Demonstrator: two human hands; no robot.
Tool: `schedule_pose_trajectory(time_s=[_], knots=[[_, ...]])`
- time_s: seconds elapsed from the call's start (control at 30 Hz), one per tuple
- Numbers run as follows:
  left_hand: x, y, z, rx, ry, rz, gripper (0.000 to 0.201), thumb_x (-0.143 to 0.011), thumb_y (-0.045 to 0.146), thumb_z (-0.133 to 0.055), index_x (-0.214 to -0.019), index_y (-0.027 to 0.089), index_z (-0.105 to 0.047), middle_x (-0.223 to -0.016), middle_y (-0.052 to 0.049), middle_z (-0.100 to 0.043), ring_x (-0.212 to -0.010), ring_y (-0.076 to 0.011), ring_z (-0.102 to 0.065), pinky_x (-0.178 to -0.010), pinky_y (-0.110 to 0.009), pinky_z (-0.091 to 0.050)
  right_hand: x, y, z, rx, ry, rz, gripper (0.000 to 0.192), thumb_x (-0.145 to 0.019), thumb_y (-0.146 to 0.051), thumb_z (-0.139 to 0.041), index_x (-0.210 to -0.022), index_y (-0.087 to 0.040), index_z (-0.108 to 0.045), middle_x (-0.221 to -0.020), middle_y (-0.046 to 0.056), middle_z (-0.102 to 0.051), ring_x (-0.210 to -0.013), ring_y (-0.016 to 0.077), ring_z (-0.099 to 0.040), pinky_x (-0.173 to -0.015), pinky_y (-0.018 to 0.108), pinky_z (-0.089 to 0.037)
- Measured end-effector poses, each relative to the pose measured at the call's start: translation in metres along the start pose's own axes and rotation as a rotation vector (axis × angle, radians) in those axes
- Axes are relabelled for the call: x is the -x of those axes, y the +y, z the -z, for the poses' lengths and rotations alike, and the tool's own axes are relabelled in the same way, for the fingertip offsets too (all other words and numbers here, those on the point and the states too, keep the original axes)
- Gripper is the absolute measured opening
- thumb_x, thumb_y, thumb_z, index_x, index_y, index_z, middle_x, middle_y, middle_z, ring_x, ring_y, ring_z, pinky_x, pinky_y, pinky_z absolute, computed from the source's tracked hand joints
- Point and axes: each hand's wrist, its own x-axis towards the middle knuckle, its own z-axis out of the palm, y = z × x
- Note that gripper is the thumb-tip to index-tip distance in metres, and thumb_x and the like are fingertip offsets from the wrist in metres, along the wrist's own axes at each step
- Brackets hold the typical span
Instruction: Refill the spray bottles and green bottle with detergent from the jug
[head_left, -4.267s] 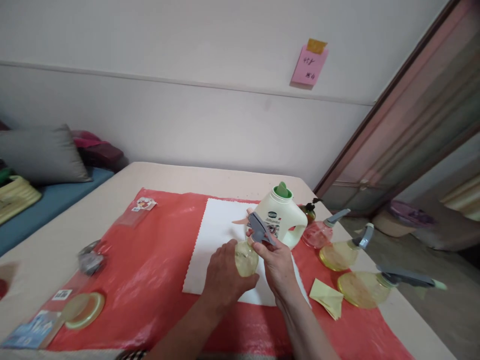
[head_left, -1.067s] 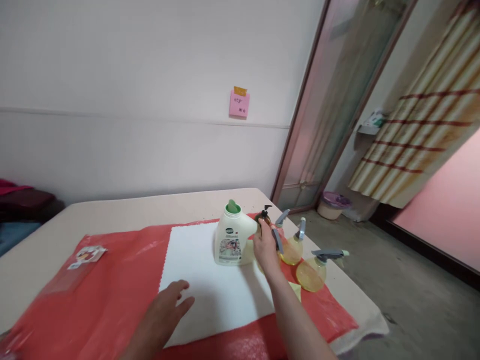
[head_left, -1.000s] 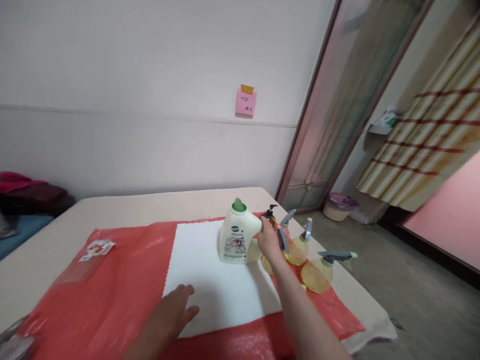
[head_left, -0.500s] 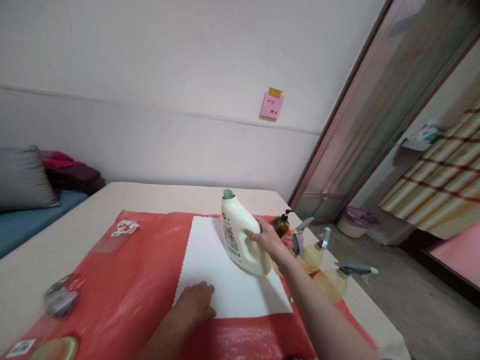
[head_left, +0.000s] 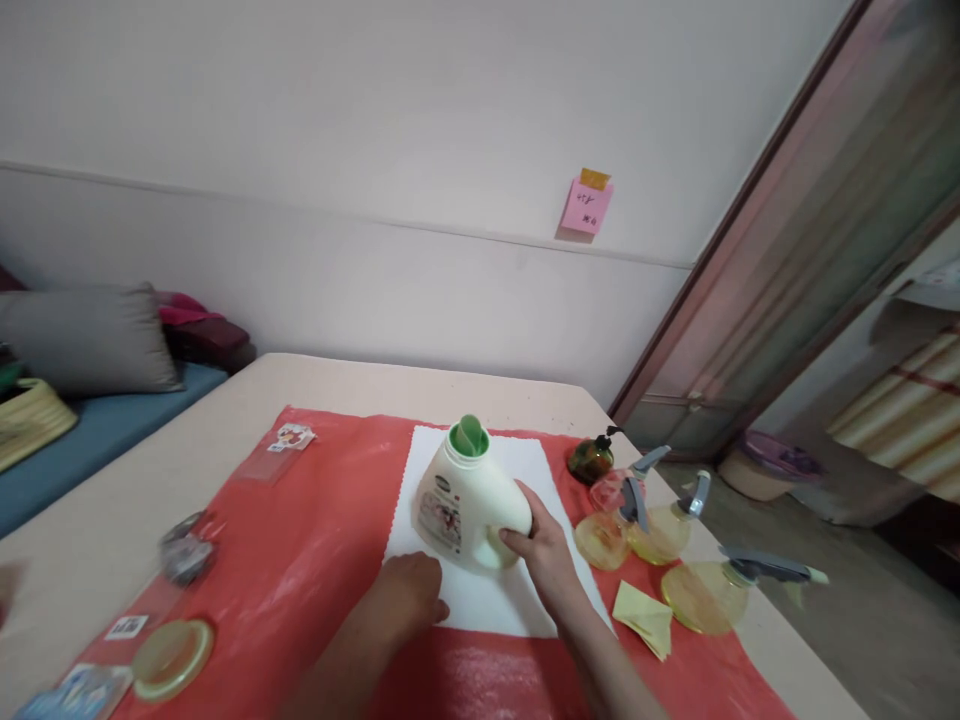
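A cream laundry detergent bottle [head_left: 469, 515] stands tilted slightly over a white sheet with a scalloped edge [head_left: 517, 610]. Its mouth shows a green pouring spout [head_left: 469, 437], with no cap on it. My right hand [head_left: 541, 548] grips the bottle by its handle, on the right side. Low to the left of the bottle, my left hand [head_left: 411, 592] lies at the sheet's lower left edge, fingers loosely bent and thumb apart. I see nothing in it, though its palm is hidden. It appears apart from the bottle.
Red plastic [head_left: 330, 560] covers much of the table. At right are a dark pump bottle [head_left: 590, 461], several spray bottles [head_left: 705, 597] and a folded yellow cloth [head_left: 645, 618]. At left lie a round lid [head_left: 172, 660], a wrapped grey item [head_left: 186, 552] and a clear packet [head_left: 277, 455].
The bottle has turned, so its mouth now faces me more, and it sits lower in view. My right hand still holds it. The view has shifted left, showing more of the table's left side.
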Motion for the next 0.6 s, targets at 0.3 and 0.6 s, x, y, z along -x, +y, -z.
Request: schedule_pose_trajectory(time_s=[0.3,0.6], knots=[[-0.004,-0.029,-0.001,-0.005,0.048,0.023,0.019,-0.089,0.031,-0.062,-0.099,0.02,-0.073,-0.112,-0.011,-0.077,-0.102,-0.0318,-0.074,-0.084,-0.037,-0.054,0.025,0.029,0.048,0.435,-0.105,-0.154,0.07,-0.077,-0.027,-0.06,-0.148,-0.023,-0.059,-0.148,0.012,-0.067,-0.134,0.0287,-0.064,-0.112,0.047,-0.052],[0.004,-0.038,0.005,-0.094,0.153,0.015,0.028,-0.098,0.032,-0.047,-0.1,0.017,-0.071,-0.112,-0.015,-0.077,-0.106,-0.0328,-0.073,-0.088,-0.04,-0.051,0.076,0.029,0.069,0.876,-0.268,-0.307,0.033,-0.101,-0.046,-0.067,-0.12,-0.019,-0.07,-0.125,0.008,-0.072,-0.113,0.0228,-0.07,-0.102,0.049,-0.057]])
